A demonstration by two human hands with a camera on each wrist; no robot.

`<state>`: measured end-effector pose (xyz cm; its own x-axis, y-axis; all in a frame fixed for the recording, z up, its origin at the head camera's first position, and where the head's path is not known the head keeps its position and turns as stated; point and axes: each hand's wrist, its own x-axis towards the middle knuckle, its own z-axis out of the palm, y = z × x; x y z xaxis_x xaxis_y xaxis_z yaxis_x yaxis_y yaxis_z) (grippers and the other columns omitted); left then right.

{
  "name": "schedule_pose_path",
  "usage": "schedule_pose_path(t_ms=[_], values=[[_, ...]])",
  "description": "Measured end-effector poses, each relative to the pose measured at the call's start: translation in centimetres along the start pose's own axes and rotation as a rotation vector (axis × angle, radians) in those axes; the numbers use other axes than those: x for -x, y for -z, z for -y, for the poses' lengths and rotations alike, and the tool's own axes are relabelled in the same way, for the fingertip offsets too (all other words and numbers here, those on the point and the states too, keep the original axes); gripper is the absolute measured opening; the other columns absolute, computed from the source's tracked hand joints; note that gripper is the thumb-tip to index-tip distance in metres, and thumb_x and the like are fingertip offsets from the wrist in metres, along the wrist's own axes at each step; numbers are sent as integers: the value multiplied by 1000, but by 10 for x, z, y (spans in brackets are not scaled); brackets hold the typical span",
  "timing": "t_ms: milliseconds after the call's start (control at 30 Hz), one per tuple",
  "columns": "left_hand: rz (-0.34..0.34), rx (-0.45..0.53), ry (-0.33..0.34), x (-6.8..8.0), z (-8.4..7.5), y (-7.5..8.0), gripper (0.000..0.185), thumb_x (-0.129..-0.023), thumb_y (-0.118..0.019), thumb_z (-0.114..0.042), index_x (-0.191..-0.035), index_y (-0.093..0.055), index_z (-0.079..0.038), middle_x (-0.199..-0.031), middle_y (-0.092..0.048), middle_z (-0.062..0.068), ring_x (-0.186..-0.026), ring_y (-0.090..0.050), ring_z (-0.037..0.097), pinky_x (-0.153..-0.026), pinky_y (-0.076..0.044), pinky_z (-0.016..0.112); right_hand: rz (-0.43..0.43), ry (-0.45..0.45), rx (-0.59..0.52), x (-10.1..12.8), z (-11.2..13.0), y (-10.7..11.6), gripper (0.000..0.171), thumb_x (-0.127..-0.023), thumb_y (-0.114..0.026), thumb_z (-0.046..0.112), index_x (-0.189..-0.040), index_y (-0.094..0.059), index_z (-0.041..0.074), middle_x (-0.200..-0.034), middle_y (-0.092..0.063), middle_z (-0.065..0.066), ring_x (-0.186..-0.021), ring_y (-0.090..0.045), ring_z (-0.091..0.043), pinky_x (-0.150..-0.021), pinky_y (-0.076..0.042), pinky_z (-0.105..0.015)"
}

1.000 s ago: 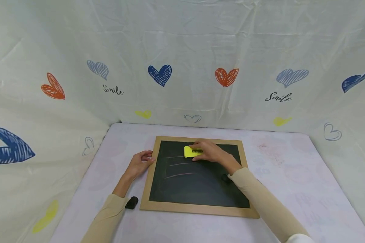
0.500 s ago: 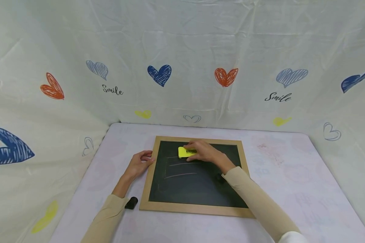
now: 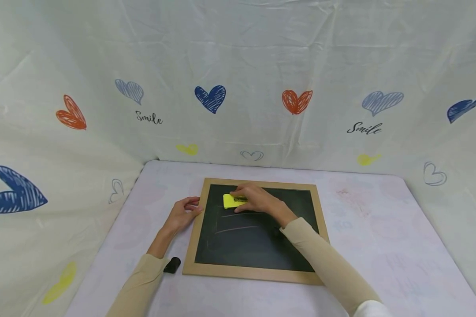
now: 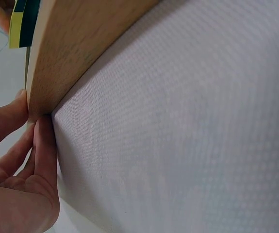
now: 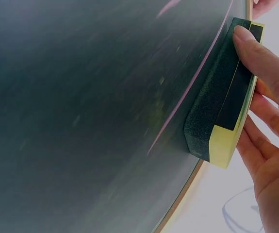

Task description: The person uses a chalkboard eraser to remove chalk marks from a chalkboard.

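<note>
Yellow-backed eraser (image 3: 233,200), gripped by the right hand (image 3: 255,200), presses on the chalkboard (image 3: 258,240) near its far-left corner. Left hand (image 3: 182,214), fingers straight, touches the wooden frame's left edge; a black cap (image 3: 171,265) lies near the surface's near-left edge.

Looks like a makeshift recording booth, not a real room: heart-print sheet (image 3: 238,88) reading "Smile" hung on all sides, pale cloth-covered surface (image 3: 365,220) tucked inside it.

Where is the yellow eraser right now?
In the head view the yellow eraser sits on the chalkboard's upper left part, gripped by the right hand, near the left hand at the frame.
</note>
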<state>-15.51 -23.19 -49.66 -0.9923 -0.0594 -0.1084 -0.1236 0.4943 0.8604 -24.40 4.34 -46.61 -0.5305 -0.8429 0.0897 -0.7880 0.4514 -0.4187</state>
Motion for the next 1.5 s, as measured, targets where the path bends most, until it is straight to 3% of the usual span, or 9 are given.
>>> schedule_pose_path(t_ms=[333, 667, 1300, 1500], values=[[6, -25, 57, -1, -1, -3, 47, -99, -70, -12, -140, -56, 5, -130, -62, 24, -109, -62, 33, -96, -47, 43, 39, 3, 8, -19, 14, -8, 57, -88, -83, 29, -136, -66, 3, -122, -67, -11, -106, -63, -21, -96, -51, -36], [5, -34, 17, -1, 2, 4, 47, -99, -70, -12, -139, -56, 7, -129, -63, 25, -109, -63, 34, -95, -48, 44, 67, -1, 16, -28, 20, -9, 59, -89, -82, 32, -139, -64, 6, -121, -66, -8, -103, -61, -17, -95, -50, -33], [-14, -13, -18, 0, 1, -1, 44, -97, -71, -8, -134, -59, 10, -123, -65, 26, -103, -64, 33, -85, -46, 30, 51, -60, 14, 5, -6, 2, 62, -88, -83, 32, -140, -63, 5, -123, -65, -9, -103, -60, -18, -94, -51, -35], [-11, -22, -3, 0, 1, -2, 44, -97, -71, -10, -135, -58, 8, -124, -65, 25, -104, -64, 33, -86, -47, 33, 32, -76, 28, 18, -15, 6, 62, -87, -84, 34, -139, -64, 6, -120, -65, -8, -98, -59, -17, -90, -51, -35]])
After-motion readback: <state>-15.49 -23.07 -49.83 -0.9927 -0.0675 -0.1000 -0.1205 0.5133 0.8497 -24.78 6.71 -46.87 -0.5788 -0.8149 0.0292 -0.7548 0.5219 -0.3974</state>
